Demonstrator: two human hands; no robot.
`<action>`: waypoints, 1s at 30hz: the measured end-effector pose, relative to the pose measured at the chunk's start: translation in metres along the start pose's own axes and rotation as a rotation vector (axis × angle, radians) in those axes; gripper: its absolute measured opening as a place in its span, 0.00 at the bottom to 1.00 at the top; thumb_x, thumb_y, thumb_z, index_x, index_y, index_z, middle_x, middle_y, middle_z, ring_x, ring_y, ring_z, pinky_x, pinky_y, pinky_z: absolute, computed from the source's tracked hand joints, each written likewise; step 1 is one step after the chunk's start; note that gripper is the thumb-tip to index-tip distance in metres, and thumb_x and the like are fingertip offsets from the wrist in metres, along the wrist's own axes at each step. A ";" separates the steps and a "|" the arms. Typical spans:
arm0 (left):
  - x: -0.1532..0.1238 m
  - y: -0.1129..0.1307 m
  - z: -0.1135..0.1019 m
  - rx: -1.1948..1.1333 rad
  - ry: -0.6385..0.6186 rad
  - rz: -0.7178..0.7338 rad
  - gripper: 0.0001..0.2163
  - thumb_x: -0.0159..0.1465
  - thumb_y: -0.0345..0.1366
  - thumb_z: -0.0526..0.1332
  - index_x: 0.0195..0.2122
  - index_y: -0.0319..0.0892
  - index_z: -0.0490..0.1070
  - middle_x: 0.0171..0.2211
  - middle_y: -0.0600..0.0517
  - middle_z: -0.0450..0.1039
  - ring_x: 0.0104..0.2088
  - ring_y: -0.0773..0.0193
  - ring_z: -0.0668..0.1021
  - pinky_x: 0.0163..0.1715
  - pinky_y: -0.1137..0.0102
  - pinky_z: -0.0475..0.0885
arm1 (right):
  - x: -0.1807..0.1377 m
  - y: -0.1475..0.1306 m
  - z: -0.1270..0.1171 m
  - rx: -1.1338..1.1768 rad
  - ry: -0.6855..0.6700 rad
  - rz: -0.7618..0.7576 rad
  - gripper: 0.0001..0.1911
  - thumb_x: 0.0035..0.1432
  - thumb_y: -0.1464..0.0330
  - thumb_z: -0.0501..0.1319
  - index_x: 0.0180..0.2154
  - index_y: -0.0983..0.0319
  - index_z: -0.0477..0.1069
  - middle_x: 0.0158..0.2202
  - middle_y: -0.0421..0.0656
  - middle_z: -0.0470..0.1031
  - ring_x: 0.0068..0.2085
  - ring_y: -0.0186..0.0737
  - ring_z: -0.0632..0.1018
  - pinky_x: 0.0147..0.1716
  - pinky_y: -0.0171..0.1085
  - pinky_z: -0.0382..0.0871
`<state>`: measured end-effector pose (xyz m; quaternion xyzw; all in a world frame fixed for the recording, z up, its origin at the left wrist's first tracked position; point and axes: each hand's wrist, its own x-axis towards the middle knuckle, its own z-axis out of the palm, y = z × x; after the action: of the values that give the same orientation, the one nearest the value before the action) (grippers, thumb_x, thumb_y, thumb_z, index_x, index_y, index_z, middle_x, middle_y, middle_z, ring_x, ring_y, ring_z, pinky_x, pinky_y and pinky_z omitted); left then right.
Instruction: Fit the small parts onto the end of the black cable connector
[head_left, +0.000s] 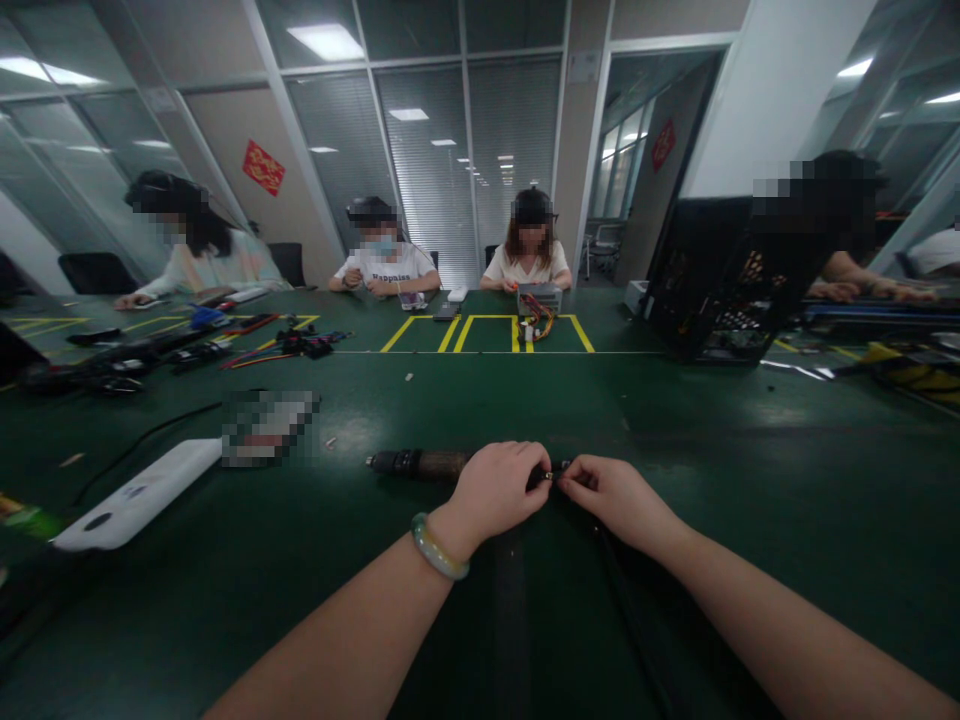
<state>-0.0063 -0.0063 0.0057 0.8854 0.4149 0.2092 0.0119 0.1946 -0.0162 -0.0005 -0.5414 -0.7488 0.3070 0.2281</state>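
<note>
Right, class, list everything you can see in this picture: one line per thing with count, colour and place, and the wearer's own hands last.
table: one, dark green, fills the foreground.
tape lines: several, yellow, far middle of table.
dark rod: one, black-brown, lying before the hands.
small piece: one, dark, between the fingertips.
white device: one, white, near left.
wire bundle: one, red, blue and black, far left.
grey box: one, grey, far middle, wires trailing.
black case: one, black, far right.
seated people: four, three in pale tops across, one right.
bracelet: one, pale green, left wrist.
left hand: closed over rod's right end.
right hand: pinching the small piece.
</note>
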 end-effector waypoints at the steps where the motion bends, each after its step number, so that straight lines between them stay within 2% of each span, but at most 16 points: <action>1: 0.000 0.000 0.000 0.000 0.001 0.000 0.05 0.62 0.36 0.60 0.39 0.45 0.68 0.35 0.54 0.72 0.38 0.61 0.75 0.41 0.65 0.69 | 0.000 0.000 0.000 -0.004 0.002 -0.001 0.09 0.60 0.63 0.58 0.33 0.59 0.75 0.31 0.40 0.79 0.30 0.38 0.77 0.27 0.32 0.62; 16: -0.001 0.000 0.000 -0.031 -0.008 0.002 0.04 0.62 0.34 0.58 0.38 0.44 0.68 0.36 0.53 0.72 0.38 0.60 0.74 0.42 0.64 0.69 | -0.001 -0.002 -0.001 0.008 -0.008 0.006 0.09 0.60 0.63 0.58 0.34 0.58 0.75 0.31 0.39 0.79 0.31 0.38 0.77 0.27 0.33 0.63; 30: 0.000 -0.001 0.001 -0.034 -0.009 0.004 0.04 0.62 0.35 0.58 0.39 0.44 0.68 0.36 0.53 0.72 0.38 0.60 0.74 0.41 0.65 0.69 | 0.001 0.001 0.000 -0.017 -0.004 -0.009 0.08 0.61 0.63 0.58 0.33 0.58 0.75 0.31 0.37 0.78 0.30 0.37 0.77 0.27 0.32 0.62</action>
<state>-0.0070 -0.0051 0.0048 0.8868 0.4094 0.2123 0.0286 0.1954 -0.0153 -0.0012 -0.5394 -0.7541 0.3007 0.2237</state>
